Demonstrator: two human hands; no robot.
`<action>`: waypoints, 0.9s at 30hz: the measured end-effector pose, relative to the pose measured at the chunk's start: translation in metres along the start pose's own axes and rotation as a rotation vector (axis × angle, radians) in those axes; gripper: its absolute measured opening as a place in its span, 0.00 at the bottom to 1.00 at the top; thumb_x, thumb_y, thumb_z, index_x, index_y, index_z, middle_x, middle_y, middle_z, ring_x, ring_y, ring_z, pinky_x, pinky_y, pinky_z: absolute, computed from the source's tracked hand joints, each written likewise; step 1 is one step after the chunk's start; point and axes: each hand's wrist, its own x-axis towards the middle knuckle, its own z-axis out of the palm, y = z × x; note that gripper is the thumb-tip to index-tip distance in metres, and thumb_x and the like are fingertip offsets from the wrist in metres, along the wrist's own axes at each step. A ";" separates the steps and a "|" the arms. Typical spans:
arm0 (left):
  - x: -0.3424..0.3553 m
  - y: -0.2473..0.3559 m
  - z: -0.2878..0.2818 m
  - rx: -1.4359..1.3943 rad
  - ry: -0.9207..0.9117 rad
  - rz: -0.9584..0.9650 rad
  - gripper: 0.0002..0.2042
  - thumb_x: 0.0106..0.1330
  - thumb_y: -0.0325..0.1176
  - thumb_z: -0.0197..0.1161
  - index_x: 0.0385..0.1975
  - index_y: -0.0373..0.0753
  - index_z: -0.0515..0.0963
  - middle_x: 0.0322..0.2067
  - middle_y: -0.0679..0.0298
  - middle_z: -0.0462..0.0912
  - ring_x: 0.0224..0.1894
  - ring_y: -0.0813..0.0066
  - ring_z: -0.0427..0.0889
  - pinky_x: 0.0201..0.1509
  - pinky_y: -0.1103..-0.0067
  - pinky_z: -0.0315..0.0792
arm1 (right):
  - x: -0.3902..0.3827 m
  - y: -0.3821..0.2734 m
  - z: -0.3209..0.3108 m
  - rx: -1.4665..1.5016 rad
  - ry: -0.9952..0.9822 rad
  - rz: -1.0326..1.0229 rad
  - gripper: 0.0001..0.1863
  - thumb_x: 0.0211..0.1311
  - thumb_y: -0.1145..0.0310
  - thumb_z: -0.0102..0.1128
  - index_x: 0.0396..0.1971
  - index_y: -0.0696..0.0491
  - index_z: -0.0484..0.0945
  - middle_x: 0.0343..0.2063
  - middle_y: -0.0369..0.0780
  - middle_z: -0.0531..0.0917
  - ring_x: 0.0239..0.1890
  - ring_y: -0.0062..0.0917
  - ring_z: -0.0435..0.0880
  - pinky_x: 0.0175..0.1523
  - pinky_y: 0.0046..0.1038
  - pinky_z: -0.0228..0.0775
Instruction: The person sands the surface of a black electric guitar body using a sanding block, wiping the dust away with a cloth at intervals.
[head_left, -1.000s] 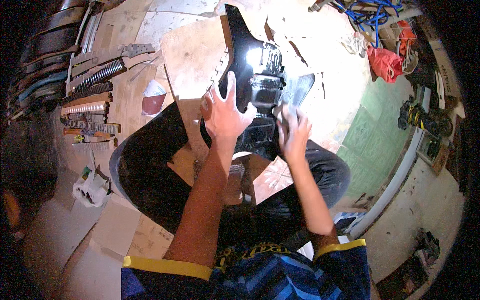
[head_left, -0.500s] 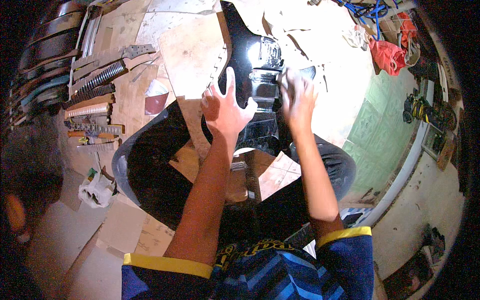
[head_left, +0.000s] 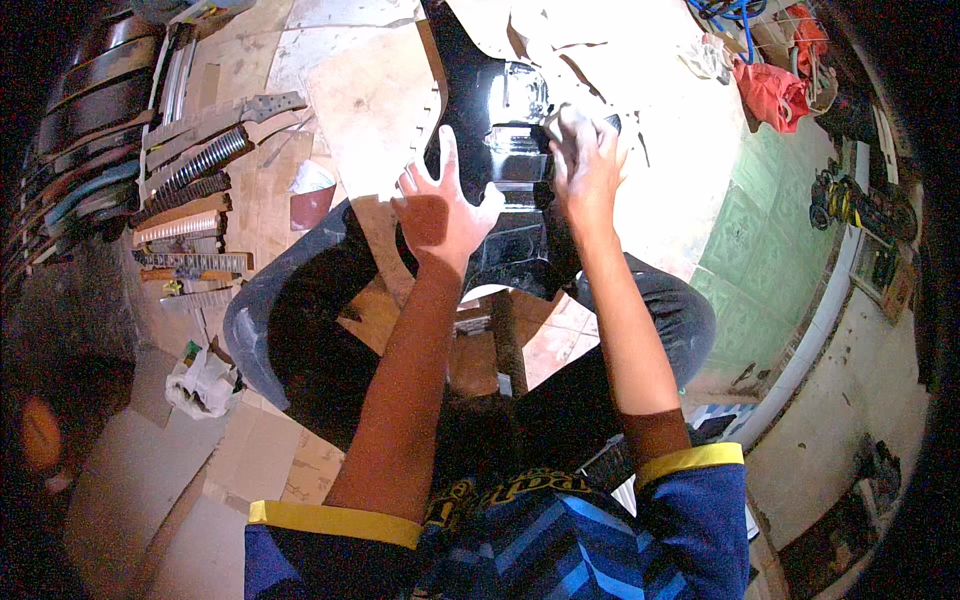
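Note:
A glossy black guitar body (head_left: 470, 105), with recesses cut into its face, lies in front of me between my knees. My left hand (head_left: 440, 215) rests flat on its left part, fingers and thumb spread, holding nothing. On the right part of the body sits my right hand (head_left: 588, 165), its fingers curled down and pressed together against the surface. Whatever lies under those fingers is hidden and washed out by glare.
Several guitar necks (head_left: 200, 165) lie on the floor at left, beside a dark stack of curved bodies (head_left: 100, 90). Near my left knee stands a small reddish cup (head_left: 313, 200). A white plastic bag (head_left: 203, 385) lies lower left. Red cloth (head_left: 775, 95) and blue cable (head_left: 735, 12) are far right.
My right hand has shifted a little on the guitar body, its fingers now less blurred. The left hand stays spread on the body. The whole view has shifted slightly.

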 end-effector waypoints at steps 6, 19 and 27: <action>0.003 0.003 -0.010 0.041 -0.058 -0.041 0.50 0.54 0.53 0.70 0.78 0.51 0.53 0.53 0.35 0.71 0.54 0.39 0.73 0.59 0.50 0.69 | -0.078 0.010 -0.022 0.013 -0.118 -0.099 0.23 0.60 0.70 0.70 0.56 0.48 0.79 0.53 0.51 0.77 0.55 0.49 0.76 0.61 0.46 0.66; 0.003 0.001 -0.007 0.023 -0.038 -0.031 0.49 0.54 0.52 0.70 0.78 0.51 0.55 0.52 0.36 0.72 0.54 0.39 0.73 0.59 0.51 0.70 | -0.063 0.020 -0.019 -0.063 -0.143 -0.037 0.19 0.60 0.64 0.71 0.52 0.47 0.82 0.54 0.50 0.78 0.56 0.48 0.75 0.61 0.49 0.67; 0.002 0.004 -0.007 0.034 -0.014 -0.018 0.49 0.53 0.51 0.70 0.77 0.51 0.56 0.51 0.37 0.72 0.53 0.40 0.74 0.59 0.51 0.70 | -0.034 0.035 0.001 -0.025 0.001 0.235 0.20 0.61 0.66 0.70 0.54 0.52 0.81 0.47 0.51 0.81 0.54 0.47 0.78 0.61 0.46 0.67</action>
